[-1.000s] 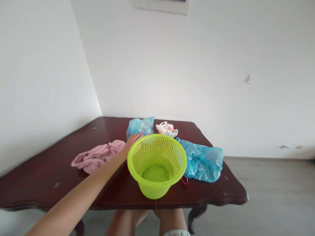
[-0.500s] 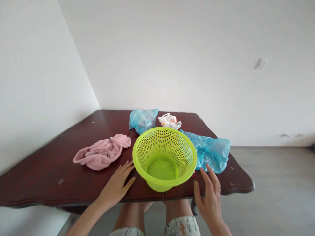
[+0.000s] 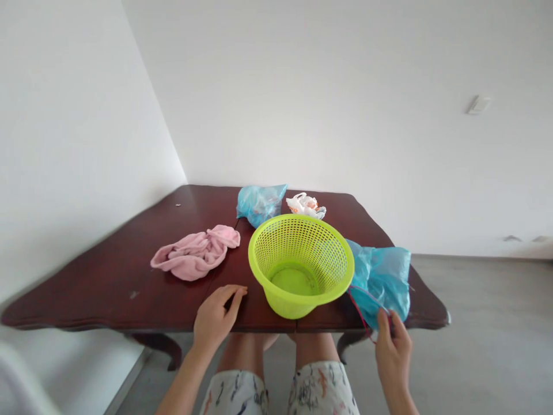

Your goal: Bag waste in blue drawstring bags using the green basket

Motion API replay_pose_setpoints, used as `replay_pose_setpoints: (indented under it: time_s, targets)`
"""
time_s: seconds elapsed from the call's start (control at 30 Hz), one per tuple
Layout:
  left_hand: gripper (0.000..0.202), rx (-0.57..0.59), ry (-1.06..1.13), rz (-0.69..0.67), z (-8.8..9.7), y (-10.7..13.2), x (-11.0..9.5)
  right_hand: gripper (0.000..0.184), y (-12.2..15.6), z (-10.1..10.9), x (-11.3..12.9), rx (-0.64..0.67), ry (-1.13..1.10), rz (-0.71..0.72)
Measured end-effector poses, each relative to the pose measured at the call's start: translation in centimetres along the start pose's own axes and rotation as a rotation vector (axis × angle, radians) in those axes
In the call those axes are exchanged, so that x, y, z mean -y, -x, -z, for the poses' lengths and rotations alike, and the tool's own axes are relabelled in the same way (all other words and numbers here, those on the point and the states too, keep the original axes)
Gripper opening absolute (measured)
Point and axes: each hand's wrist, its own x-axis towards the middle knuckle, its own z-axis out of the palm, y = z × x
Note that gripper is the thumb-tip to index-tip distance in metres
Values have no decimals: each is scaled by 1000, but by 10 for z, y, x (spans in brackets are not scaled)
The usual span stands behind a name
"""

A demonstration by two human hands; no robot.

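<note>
My left hand (image 3: 216,316) rests on the near edge of the dark wooden table (image 3: 108,282), fingers curled loosely, holding nothing. It lies just left of the lime green perforated basket (image 3: 301,264), which stands upright and empty. My right hand (image 3: 392,346) is below the table's front right edge, pinched on the red drawstring (image 3: 359,308) of the crumpled blue plastic bag (image 3: 382,275) that lies to the right of the basket. The string runs taut from the bag to my fingers.
A pink cloth (image 3: 196,258) lies bunched left of the basket. Behind the basket are a second blue bag (image 3: 260,202) and a small white plastic bag (image 3: 306,205). White walls stand close to the left and back; grey floor opens to the right.
My left hand drew back from beside the basket's far rim to the near edge. My right hand came into view, reached the blue bag and pinched its red string, pulling it toward me.
</note>
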Motion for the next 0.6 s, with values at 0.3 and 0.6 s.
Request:
replay_pose_setpoints:
  time_s: [0.3, 0.6]
  targets:
    - [92, 670, 935, 336, -62, 72, -87, 55, 178, 24, 67, 473, -173, -23]
    - [67, 601, 903, 231, -53, 83, -144, 77, 165, 32, 80, 965, -188, -96]
